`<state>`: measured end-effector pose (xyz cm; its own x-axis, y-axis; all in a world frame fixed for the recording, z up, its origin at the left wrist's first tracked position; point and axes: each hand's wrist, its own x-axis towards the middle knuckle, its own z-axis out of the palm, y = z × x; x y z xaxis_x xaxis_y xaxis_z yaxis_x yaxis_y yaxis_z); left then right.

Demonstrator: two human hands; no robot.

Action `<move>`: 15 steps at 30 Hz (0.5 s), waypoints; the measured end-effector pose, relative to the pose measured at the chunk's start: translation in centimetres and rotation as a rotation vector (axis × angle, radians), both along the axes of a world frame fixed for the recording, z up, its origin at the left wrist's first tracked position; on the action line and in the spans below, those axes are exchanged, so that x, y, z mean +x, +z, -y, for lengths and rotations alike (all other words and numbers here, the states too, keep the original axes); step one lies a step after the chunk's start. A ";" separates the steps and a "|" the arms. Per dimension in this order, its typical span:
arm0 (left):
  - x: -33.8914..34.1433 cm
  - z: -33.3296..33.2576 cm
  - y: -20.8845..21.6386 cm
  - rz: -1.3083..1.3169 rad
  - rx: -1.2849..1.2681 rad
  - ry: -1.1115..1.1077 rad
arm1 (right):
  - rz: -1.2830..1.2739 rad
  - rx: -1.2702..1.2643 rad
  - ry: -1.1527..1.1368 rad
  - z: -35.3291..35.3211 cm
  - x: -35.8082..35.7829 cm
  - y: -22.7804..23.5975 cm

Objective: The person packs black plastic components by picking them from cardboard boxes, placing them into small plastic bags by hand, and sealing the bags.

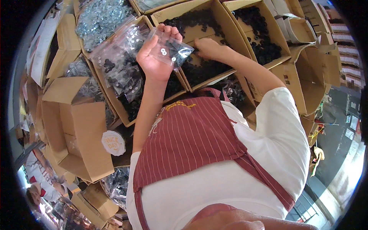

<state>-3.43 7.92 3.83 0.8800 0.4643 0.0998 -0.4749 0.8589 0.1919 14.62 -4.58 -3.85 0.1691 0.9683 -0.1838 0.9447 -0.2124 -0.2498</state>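
Observation:
My left hand [157, 57] is palm up with its fingers curled round a clear plastic bag [163, 53]. A few small white round pieces and some dark ones show inside the bag. To its right, my right hand [209, 49] hangs over a cardboard box [188, 82] of loose black parts [201, 19]. The fingers of that hand are bent together close to the parts, and whatever they hold is too small or hidden to make out. Below and left of my left hand lie filled clear bags [122, 76] in another box.
Clear parts [103, 21] fill a box at the far left. More black parts [264, 38] lie in a box on the right. An open carton [92, 134] stands at left beside a round white piece [113, 143]. Another person [42, 176] is at the lower left.

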 end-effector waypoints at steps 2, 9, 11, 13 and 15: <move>0.0 -0.1 -0.2 0.002 -0.001 0.000 | -0.060 -0.078 0.003 0.0 0.2 0.0; -0.4 -0.5 -0.3 -0.008 -0.003 0.043 | -0.762 -0.147 -0.355 0.9 1.8 6.6; -0.3 -0.4 -0.1 -0.015 -0.020 0.044 | -0.756 -0.055 -0.461 1.4 2.5 6.4; -0.1 -0.4 0.0 -0.022 -0.030 0.038 | -0.810 -0.025 -0.488 1.8 3.7 5.5; -0.1 -0.2 0.1 -0.068 0.017 0.044 | -0.903 0.023 -0.523 2.0 4.2 4.9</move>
<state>-3.57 8.14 3.89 0.8638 0.5014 0.0484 -0.4974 0.8339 0.2392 18.78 -6.62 1.01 0.3775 0.8187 -0.4327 0.1959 -0.5273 -0.8268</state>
